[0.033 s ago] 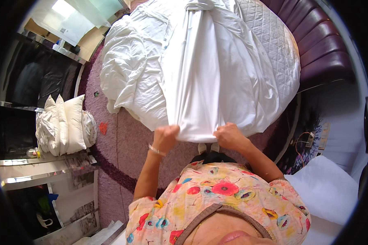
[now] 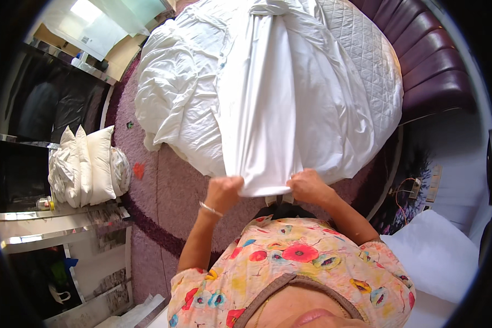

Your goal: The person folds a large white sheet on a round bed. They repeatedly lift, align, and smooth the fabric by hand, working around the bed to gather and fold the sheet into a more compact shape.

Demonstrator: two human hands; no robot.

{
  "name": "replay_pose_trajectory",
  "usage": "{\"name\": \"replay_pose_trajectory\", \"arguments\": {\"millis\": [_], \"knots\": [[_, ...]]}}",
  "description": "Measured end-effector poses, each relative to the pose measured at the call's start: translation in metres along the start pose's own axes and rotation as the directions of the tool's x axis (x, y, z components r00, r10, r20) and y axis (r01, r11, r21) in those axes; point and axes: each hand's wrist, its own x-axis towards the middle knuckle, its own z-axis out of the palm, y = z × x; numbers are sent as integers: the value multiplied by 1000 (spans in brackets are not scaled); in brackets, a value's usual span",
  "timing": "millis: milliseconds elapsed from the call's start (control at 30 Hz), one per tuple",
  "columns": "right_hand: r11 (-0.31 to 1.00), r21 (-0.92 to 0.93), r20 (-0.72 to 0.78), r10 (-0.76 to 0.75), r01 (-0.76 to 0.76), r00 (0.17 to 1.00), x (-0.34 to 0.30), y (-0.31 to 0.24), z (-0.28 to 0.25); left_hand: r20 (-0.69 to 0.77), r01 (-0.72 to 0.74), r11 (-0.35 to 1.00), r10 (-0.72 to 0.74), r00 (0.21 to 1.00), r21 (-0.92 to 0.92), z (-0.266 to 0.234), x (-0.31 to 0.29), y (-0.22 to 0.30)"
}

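A long white bed sheet (image 2: 268, 109) stretches toward me over a round bed. My left hand (image 2: 225, 192) is closed on one side of its near edge. The other side is gripped by my right hand (image 2: 310, 187), so the cloth hangs taut between both fists, just past the bed's near rim. Long pleats run up the sheet to a bunched part at the far side. Rumpled white bedding (image 2: 175, 104) lies to the left of it. On the right, a quilted white mattress cover (image 2: 361, 54) shows.
A padded purple headboard (image 2: 434, 60) curves around the right side. Stacked pillows (image 2: 99, 164) stand at the left by dark cabinets. Purple carpet (image 2: 153, 202) surrounds the bed. A wall socket (image 2: 415, 188) with a loose wire is at right, above a white cloth (image 2: 432, 251).
Both hands have come slightly closer to my body, the left one more. The sheet's near edge has been drawn a little toward me with them.
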Motion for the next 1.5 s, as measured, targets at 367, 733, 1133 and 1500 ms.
{"name": "replay_pose_trajectory", "arguments": {"millis": [367, 733, 1133, 1500], "knots": [[993, 99, -542, 4, 59, 840, 67, -51, 10, -174, -180, 983, 182, 968, 23, 13, 44, 6], [996, 86, -783, 51, 28, 620, 124, -117, -41, -485, -277, 903, 91, 870, -329, 41, 97, -130], [921, 126, -519, 378, -369, 766, 134, -105, 64, -401, -330, 907, 209, 892, -262, -54, 62, -228], [967, 255, -547, 134, 11, 827, 208, -226, 24, -130, -218, 971, 204, 970, -102, -101, -29, -169]]}}
